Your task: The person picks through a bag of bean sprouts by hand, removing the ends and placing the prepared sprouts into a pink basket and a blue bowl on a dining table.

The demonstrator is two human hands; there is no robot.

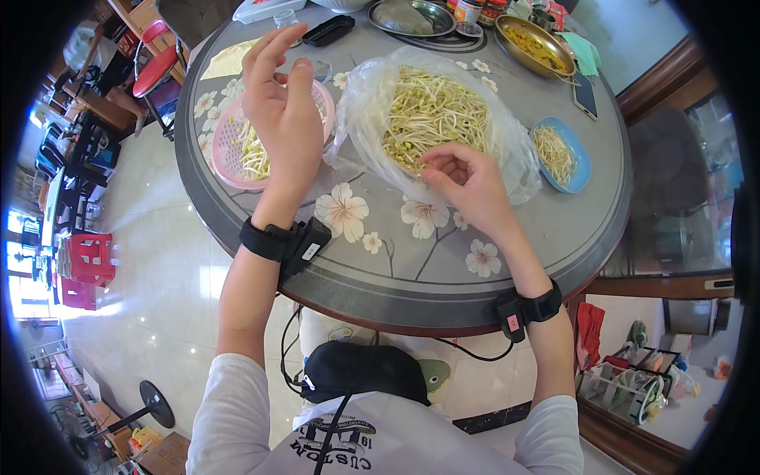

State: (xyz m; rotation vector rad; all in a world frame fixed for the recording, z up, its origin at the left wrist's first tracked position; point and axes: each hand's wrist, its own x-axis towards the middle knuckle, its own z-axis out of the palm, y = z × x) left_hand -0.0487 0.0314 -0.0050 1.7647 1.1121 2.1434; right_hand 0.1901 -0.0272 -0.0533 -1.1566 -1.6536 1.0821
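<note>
Soybean sprouts (439,113) with yellow heads lie heaped in an opened clear plastic bag (362,101) at the middle of the round table. At the heap's near edge is my right hand (469,184), its fingers curled and thumb close to the fingertips. Whether a sprout is between them cannot be made out. My left hand (285,113) is raised over a pink perforated plastic basket (225,160), fingers apart and holding nothing visible. More sprouts (254,151) lie in that basket, partly hidden by the hand. To the right, a blue plastic dish (579,172) holds thin pale sprout pieces.
A gold-coloured pan (510,27) of yellow food, a smartphone (585,98), a metal plate (380,27), jars (469,10) and a black plastic tray (329,31) stand along the far side. Cables (475,355) run from my wrist devices. A person (98,59) is at the far left.
</note>
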